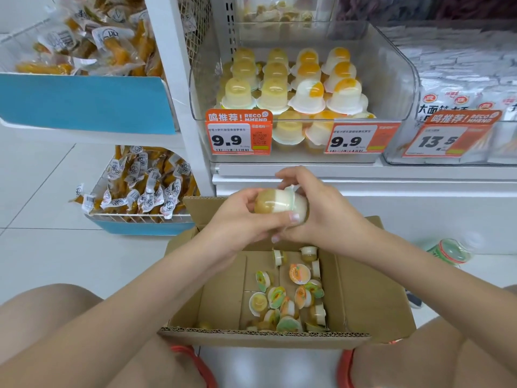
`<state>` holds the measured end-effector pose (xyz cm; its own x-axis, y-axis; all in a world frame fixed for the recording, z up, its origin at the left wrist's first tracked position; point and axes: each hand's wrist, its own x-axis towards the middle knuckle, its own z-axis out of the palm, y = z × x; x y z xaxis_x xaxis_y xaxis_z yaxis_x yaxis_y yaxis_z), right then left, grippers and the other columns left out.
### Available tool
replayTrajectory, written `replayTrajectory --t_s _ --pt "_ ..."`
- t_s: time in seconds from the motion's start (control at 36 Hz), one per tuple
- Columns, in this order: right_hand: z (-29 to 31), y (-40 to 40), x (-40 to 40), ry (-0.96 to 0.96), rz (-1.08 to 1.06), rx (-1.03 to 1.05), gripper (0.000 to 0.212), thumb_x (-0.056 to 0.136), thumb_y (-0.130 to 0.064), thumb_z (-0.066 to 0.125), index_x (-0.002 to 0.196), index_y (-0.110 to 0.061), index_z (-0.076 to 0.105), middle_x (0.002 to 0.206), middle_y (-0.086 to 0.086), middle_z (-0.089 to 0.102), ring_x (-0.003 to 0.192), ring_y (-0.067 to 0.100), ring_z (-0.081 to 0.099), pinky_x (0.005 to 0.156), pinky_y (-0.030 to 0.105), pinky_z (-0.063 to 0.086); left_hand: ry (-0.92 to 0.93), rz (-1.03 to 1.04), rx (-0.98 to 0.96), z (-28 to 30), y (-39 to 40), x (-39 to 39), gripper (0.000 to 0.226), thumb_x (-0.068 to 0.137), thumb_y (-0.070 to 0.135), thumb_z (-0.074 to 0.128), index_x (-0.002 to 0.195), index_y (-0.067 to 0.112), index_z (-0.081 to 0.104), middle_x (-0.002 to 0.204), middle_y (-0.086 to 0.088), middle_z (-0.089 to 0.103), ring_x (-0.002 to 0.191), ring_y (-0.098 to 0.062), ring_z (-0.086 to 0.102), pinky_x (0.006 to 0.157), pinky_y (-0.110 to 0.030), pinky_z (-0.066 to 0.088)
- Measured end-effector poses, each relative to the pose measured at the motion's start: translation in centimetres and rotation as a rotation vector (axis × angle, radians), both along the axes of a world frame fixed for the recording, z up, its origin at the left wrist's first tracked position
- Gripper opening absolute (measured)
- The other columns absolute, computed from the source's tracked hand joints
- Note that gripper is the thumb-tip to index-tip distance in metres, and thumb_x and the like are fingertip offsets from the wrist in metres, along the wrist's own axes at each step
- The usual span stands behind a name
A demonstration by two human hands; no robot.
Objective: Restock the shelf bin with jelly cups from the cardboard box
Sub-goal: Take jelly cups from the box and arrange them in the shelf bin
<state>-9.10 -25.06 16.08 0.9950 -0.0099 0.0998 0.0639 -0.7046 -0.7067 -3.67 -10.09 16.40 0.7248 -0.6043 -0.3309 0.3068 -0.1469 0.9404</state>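
Note:
Above the open cardboard box (pixel 363 298), my left hand (pixel 240 219) grips a jelly cup (pixel 272 203) lying on its side, amber end to the left. My right hand (pixel 321 208) curls round what looks like a second white cup (pixel 300 210) pressed against it. Several loose jelly cups (pixel 291 292) lie in the box's right half. The clear shelf bin (pixel 397 79) straight ahead holds rows of upturned jelly cups (pixel 293 79), yellow on the left, white with orange on the right.
Price tags reading 9.9 (pixel 237 137) hang on the bin's front. A neighbouring bin of white packets (pixel 461 88) stands to the right. Racks of orange snack packs (pixel 140 183) stand at left. A green-banded bottle (pixel 450 252) lies on the floor at right. My knees flank the box.

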Motion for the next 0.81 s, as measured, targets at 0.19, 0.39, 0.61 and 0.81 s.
replayTrajectory --t_s 0.19,0.39,0.61,0.81 --pt "0.2 -0.1 0.0 -0.110 0.005 0.171 0.065 0.061 -0.027 0.086 0.118 -0.028 0.054 0.112 -0.023 0.058 0.104 -0.006 0.054 0.085 0.006 0.038 0.411 0.033 -0.285 1.0 0.5 0.4 0.038 0.068 0.012 0.067 0.105 0.005 0.063 0.099 -0.015 0.070 0.082 -0.022 0.069 0.066 -0.022 0.058" --pt "1.1 -0.4 0.2 -0.081 0.032 0.246 0.067 0.056 -0.037 0.085 0.117 -0.030 0.057 0.109 -0.018 0.061 0.100 0.001 0.058 0.082 0.009 0.042 0.544 0.003 -0.319 1.4 0.9 0.8 0.042 0.073 0.017 0.074 0.110 0.006 0.060 0.103 -0.018 0.069 0.080 -0.026 0.070 0.075 -0.030 0.057" --pt "3.5 -1.5 1.6 -0.096 -0.021 0.200 0.054 0.064 -0.021 0.085 0.111 -0.026 0.059 0.105 -0.018 0.060 0.091 -0.009 0.055 0.079 0.007 0.039 0.296 -0.101 -0.179 2.1 0.1 2.6 0.045 0.074 0.041 0.064 0.114 0.023 0.059 0.115 -0.011 0.068 0.100 -0.024 0.068 0.089 -0.043 0.054" --pt "8.4 -5.0 9.7 -0.164 -0.341 0.090 0.058 0.066 -0.040 0.083 0.117 -0.026 0.058 0.114 -0.005 0.057 0.104 0.013 0.058 0.086 0.027 0.050 -0.509 0.053 0.362 1.8 0.0 6.9 0.024 0.085 0.032 0.064 0.105 0.020 0.059 0.101 0.006 0.065 0.086 -0.009 0.063 0.071 -0.024 0.051"
